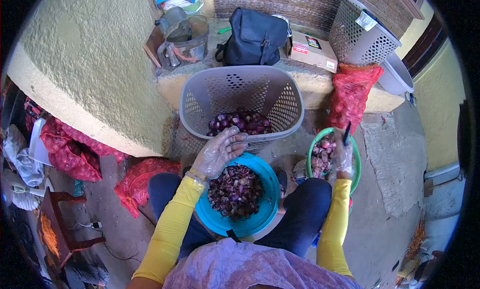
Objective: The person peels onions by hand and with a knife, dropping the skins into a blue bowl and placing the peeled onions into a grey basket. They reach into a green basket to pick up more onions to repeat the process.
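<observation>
My left hand [220, 151], in a clear plastic glove, is held at the front rim of the grey perforated basket [187, 106]. Its fingers are stretched out with nothing visible in them. Peeled purple onions [240, 123] lie in the bottom of that basket. Below the hand, between my knees, a blue basin [272, 204] holds dark onion skins [235, 191]. My right hand [343, 156], also gloved and slightly blurred, is over the green basket [356, 174] of onions [322, 156]. It grips a knife [347, 133], whose dark upper part points upward.
A red mesh sack of onions [352, 94] stands behind the green basket. More red sacks [70, 149] lie at the left. A tin can [300, 171] sits beside the green basket. On the ledge are a black backpack [255, 39], a carton [312, 51] and a bucket [192, 39].
</observation>
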Motion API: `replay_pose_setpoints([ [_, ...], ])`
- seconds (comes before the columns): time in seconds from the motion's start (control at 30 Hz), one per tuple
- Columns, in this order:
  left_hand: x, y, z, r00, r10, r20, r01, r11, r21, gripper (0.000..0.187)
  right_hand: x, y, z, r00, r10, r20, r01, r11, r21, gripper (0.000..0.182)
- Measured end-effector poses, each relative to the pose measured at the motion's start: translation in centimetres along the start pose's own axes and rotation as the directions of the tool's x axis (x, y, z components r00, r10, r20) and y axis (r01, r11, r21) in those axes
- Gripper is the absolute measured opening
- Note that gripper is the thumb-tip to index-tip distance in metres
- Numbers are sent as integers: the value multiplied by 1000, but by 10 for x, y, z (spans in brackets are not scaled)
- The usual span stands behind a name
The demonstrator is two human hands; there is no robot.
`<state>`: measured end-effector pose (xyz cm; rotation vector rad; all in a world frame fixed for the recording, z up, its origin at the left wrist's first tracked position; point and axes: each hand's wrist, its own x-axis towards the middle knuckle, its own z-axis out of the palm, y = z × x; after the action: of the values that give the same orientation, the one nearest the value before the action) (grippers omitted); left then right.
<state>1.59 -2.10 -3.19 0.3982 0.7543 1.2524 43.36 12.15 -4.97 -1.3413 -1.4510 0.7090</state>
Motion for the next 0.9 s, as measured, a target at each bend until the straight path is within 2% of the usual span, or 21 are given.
replay_pose_setpoints([
  [0.03,0,0,-1,1000,6,-4,-6,1000,-2,50,23,74,-23,985,174,-2,-174,983,-56,34],
  [0.07,-1,-1,-2,1000,7,16,-6,1000,-13,49,22,79,-30,993,85,-76,-102,962,-252,40],
  [0.13,1,-1,-4,999,21,30,-20,999,-25,49,41,119,-45,967,161,-198,-240,837,-491,47],
  [0.2,2,-2,-7,1000,1,25,0,999,-53,47,54,186,-67,987,41,-155,-141,681,-718,57],
  [0.23,3,-2,-7,999,9,40,-6,997,-73,45,52,185,-70,974,191,-122,-218,642,-735,63],
  [0.27,2,-1,-6,999,20,30,-18,997,-72,45,47,175,-67,944,312,-106,-295,659,-692,62],
  [0.33,1,1,-3,999,23,27,-21,998,-67,45,49,205,-72,966,254,-49,-189,563,-804,59],
  [0.43,0,2,-1,999,27,16,-26,998,-65,42,56,206,-74,956,277,-92,-227,506,-832,63],
  [0.47,-1,1,-2,999,28,17,-26,996,-79,39,53,187,-75,956,279,-87,-224,507,-832,63],
  [0.53,0,1,-3,1000,30,6,-29,997,-67,41,48,164,-81,926,371,-72,-314,649,-693,74],
  [0.57,0,1,-4,1000,31,4,-31,998,-54,43,55,180,-84,909,404,-104,-356,620,-699,82],
  [0.67,0,2,-4,999,32,20,-31,998,-47,42,52,172,-86,911,399,-101,-358,645,-675,85],
  [0.7,1,-1,-4,999,33,19,-32,998,-50,42,50,175,-84,916,373,-146,-358,595,-720,88],
  [0.73,2,-3,-6,999,26,20,-25,997,-67,42,48,175,-86,917,371,-144,-355,598,-719,88],
  [0.8,3,-2,-8,999,29,17,-28,996,-79,41,47,183,-86,915,384,-123,-314,484,-817,88],
  [0.83,2,-2,-8,1000,25,9,-24,997,-78,41,47,194,-91,893,431,-129,-339,455,-823,95],
  [0.9,2,-1,-7,1000,21,4,-21,997,-77,40,43,194,-91,899,424,-111,-324,473,-820,94],
])
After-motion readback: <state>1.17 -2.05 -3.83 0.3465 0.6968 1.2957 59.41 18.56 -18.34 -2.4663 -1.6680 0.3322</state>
